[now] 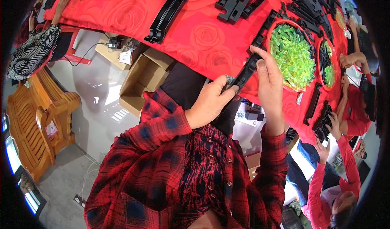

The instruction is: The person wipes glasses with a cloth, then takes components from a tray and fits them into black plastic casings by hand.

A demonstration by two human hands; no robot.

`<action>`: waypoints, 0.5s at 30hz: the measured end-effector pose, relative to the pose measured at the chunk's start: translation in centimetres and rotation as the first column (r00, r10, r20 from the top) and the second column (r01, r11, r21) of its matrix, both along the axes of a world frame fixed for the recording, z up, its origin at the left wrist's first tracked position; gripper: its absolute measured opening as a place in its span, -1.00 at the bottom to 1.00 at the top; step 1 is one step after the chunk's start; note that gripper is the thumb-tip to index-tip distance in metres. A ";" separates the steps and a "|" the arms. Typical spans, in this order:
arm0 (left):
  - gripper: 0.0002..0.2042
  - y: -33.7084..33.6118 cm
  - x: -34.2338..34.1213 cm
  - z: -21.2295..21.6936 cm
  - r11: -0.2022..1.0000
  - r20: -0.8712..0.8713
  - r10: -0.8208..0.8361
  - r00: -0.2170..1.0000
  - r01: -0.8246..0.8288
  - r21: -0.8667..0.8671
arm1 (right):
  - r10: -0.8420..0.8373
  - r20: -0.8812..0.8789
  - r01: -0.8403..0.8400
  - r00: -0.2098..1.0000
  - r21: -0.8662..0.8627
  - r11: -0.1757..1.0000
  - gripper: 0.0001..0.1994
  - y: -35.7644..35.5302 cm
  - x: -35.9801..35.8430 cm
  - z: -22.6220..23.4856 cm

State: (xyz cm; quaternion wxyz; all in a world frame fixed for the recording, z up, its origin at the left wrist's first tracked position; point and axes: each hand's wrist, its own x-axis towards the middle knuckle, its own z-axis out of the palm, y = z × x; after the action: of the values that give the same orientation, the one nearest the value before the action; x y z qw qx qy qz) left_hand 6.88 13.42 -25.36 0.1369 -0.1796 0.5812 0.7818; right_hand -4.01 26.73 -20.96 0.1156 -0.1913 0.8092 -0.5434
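Note:
I hold a long black plastic strip (246, 71) between both hands, just off the near edge of a table covered in a red rose-patterned cloth (203, 36). My left hand (210, 101) pinches its lower end between thumb and fingers. My right hand (269, 78) grips its upper part, with the fingertips near its top end. Both sleeves are red-and-black plaid. A red bowl (273, 32) full of small translucent green pieces (292, 54) sits right beside my right hand.
More black plastic strips (167, 14) lie in stacks on the cloth. A second red bowl (327, 68) holds green and black pieces. A person in red sleeves (339, 156) works at the right. An open cardboard box (142, 83) sits under the table, a wooden bench (36, 119) at the left.

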 end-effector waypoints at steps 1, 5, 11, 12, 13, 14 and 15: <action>-0.87 0.1 0.0 0.0 1.000 -0.012 0.008 1.000 -0.008 -0.020 | -0.009 -0.009 0.009 1.000 0.006 1.000 -0.72 0.0 0.1 0.0; -0.88 0.2 0.0 -0.6 0.997 -0.036 0.021 0.999 -0.024 -0.067 | -0.028 0.011 0.028 1.000 -0.038 0.999 -0.71 -0.1 0.5 -0.2; -0.88 0.1 0.0 -0.1 0.997 0.001 0.045 0.999 -0.045 -0.055 | -0.033 -0.091 0.029 0.995 -0.047 0.998 -0.71 -0.4 1.0 -0.2; -0.88 0.1 0.0 -0.2 0.998 -0.013 0.043 0.999 -0.044 -0.053 | -0.050 -0.057 0.046 0.997 -0.069 0.997 -0.71 -0.4 1.1 -0.3; -0.88 0.0 0.0 -0.2 0.998 -0.028 0.041 0.999 -0.042 -0.052 | -0.066 -0.023 0.063 0.998 -0.091 0.994 -0.71 -0.4 1.2 -0.4; -0.88 0.0 0.0 -0.2 0.998 -0.028 0.042 0.999 -0.043 -0.053 | -0.065 -0.023 0.062 0.998 -0.092 0.994 -0.71 -0.5 1.2 -0.4; -0.88 0.1 0.1 -0.2 0.998 -0.055 0.054 0.997 -0.056 -0.034 | -0.061 -0.061 0.057 0.996 -0.069 0.996 -0.71 -0.5 1.1 -0.4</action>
State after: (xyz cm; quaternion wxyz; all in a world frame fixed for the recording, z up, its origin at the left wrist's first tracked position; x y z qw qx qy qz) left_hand 6.95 13.49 -25.54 0.0962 -0.1766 0.5934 0.7794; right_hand -2.86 26.18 -21.39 0.0676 -0.1880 0.7990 -0.5672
